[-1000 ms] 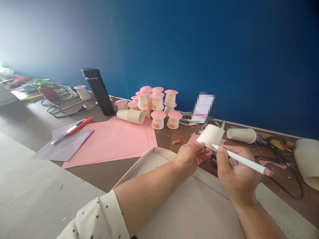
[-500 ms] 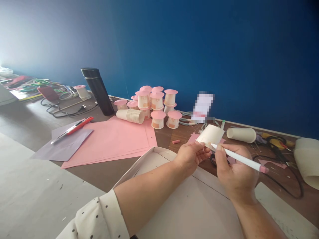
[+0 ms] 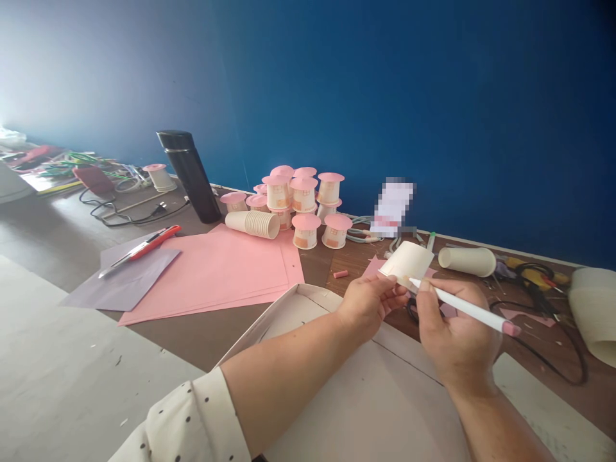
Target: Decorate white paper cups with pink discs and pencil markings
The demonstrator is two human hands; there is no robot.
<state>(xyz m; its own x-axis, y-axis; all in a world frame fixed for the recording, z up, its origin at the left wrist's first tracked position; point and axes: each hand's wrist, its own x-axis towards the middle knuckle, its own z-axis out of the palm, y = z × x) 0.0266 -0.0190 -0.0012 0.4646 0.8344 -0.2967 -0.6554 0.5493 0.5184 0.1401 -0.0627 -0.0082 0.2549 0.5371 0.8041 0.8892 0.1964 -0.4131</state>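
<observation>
My left hand (image 3: 368, 303) pinches a small white paper cup (image 3: 408, 260), held tilted above the table with its rim towards me. My right hand (image 3: 455, 333) grips a white pen with a pink end (image 3: 469, 309); its tip touches the cup's side near the rim. Both hands hover over the far edge of a shallow white cardboard box lid (image 3: 308, 301).
A pile of cups with pink round tops (image 3: 301, 205), a lying stack of plain cups (image 3: 253, 224) and a black flask (image 3: 190, 175) stand behind pink paper sheets (image 3: 216, 273). A red-handled knife (image 3: 144, 249) lies on purple paper. Another cup (image 3: 466, 261), scissors and cables lie at right.
The pen has shifted very slightly against the cup. The left hand and the cup stay almost where they were.
</observation>
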